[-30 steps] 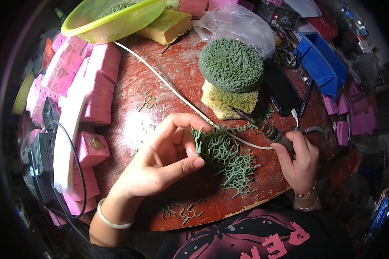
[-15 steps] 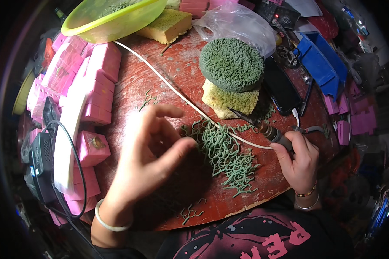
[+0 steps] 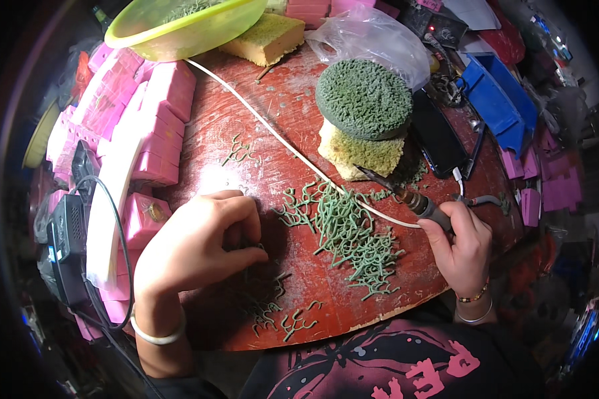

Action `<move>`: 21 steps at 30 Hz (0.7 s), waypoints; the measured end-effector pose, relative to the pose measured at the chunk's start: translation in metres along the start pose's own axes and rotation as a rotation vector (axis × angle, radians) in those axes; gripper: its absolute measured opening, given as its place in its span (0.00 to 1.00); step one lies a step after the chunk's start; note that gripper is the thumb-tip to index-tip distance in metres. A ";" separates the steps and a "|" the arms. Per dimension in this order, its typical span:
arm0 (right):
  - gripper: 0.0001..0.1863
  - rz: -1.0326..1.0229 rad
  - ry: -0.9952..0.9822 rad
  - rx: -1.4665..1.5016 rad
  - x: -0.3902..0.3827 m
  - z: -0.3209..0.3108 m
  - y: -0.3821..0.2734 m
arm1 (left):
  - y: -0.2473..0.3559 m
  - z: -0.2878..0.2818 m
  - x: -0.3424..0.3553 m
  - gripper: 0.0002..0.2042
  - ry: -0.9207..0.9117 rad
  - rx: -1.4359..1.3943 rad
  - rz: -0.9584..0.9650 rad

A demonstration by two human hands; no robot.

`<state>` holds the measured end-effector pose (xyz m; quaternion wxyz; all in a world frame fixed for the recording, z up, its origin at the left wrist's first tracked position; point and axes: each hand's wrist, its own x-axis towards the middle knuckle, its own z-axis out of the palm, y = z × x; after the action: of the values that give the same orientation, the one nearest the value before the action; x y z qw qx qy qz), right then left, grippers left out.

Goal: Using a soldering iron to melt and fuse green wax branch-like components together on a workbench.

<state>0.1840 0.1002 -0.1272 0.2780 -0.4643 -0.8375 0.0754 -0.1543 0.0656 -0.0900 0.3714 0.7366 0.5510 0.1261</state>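
Note:
My right hand (image 3: 464, 249) is wrapped around the handle of a soldering iron (image 3: 416, 201), whose dark tip points up and left beside a worn yellow sponge block (image 3: 359, 154). A rough green round pad (image 3: 364, 100) rests on that block. In the middle of the red table lies a heap of small green branching plastic twigs (image 3: 349, 233). My left hand (image 3: 199, 243) is left of the heap, low over the table, its fingers curled down toward the thumb. Whatever sits between those fingertips is hidden. A few loose twigs (image 3: 298, 322) lie near the front edge, others (image 3: 238, 150) farther back.
Stacked pink foam blocks (image 3: 160, 143) line the left side, with a black device (image 3: 66, 233) and cables. At the back are a yellow-green bowl (image 3: 180, 33), another sponge (image 3: 266, 38) and a clear plastic bag (image 3: 373, 40). A phone (image 3: 438, 139) and blue bin (image 3: 496, 100) stand right. A white cord (image 3: 266, 123) crosses the table.
My left hand has moved left and down, away from the heap, and its fingers have curled in. My right hand keeps the soldering iron in nearly the same place.

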 end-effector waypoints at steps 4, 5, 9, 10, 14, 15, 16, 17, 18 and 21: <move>0.14 0.008 -0.006 0.009 0.001 0.000 -0.001 | 0.005 0.012 0.009 0.09 0.229 -0.014 -0.044; 0.14 0.006 -0.006 0.009 0.001 0.000 -0.001 | 0.006 0.013 0.010 0.07 0.381 0.007 -0.037; 0.14 -0.007 0.005 0.008 0.000 0.000 0.001 | -0.002 0.013 0.012 0.04 0.563 -0.040 -0.102; 0.14 -0.004 0.005 0.008 0.000 0.000 0.001 | -0.004 0.011 0.011 0.04 0.562 -0.041 -0.102; 0.14 -0.002 0.003 0.006 -0.001 0.000 0.001 | -0.006 0.002 0.001 0.04 0.455 0.026 -0.130; 0.14 -0.001 0.003 0.003 -0.001 0.000 0.000 | -0.007 0.001 0.000 0.05 0.410 0.075 -0.097; 0.14 -0.001 0.003 0.000 -0.001 -0.001 0.000 | -0.008 0.000 -0.002 0.05 0.365 0.123 -0.063; 0.14 0.001 0.003 0.000 -0.001 -0.001 0.001 | -0.008 0.000 -0.003 0.05 0.363 0.124 -0.064; 0.14 0.001 0.005 0.000 -0.001 -0.001 0.001 | -0.009 0.000 -0.005 0.05 0.345 0.131 -0.042; 0.14 0.007 0.001 0.001 0.000 -0.001 0.001 | -0.005 -0.001 -0.006 0.06 0.304 0.158 -0.039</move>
<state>0.1854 0.0999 -0.1265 0.2784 -0.4673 -0.8356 0.0764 -0.1612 0.0611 -0.0911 0.2272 0.7249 0.6233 0.1852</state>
